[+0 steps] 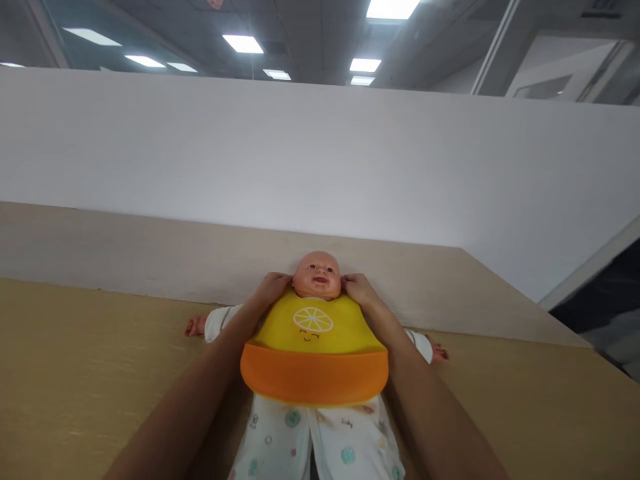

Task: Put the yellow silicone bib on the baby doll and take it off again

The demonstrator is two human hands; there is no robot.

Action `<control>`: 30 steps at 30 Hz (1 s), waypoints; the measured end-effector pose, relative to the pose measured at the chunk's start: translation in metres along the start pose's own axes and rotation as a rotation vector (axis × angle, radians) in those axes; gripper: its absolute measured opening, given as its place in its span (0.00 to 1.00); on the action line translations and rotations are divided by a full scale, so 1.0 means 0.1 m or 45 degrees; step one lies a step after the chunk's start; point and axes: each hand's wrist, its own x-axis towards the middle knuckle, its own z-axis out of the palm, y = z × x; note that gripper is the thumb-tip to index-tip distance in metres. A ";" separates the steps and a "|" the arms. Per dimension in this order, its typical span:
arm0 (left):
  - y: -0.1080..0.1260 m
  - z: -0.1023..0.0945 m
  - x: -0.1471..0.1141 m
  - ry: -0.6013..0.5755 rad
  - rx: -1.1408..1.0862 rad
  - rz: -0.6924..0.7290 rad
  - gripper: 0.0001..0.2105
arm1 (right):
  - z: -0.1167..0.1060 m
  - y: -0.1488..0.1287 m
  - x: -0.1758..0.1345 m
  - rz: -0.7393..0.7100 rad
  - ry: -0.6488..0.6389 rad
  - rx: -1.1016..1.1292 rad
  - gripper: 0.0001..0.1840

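A baby doll (319, 275) lies on its back with its arms spread out to the sides. Over its chest lies a yellow bib (313, 337) with a lemon slice and a smiling face printed on it. The bib's orange catch pocket (315, 375) runs across the belly. My left hand (274, 287) is closed at the upper left corner of the bib, beside the doll's head. At the opposite side of the neck, my right hand (357, 288) pinches the other upper corner. The fingertips and the neck straps are mostly hidden.
Beneath the doll is a tan wooden surface (90, 373). A pale raised ledge (150, 257) runs behind the head, with a white partition wall (300, 153) beyond it. The doll's patterned trousers (280, 433) reach toward me. A dark opening (610, 313) shows at right.
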 end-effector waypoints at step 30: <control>0.21 -0.32 -0.75 0.011 -0.355 -0.014 0.16 | -0.14 -0.06 -0.81 -0.002 0.185 0.410 0.15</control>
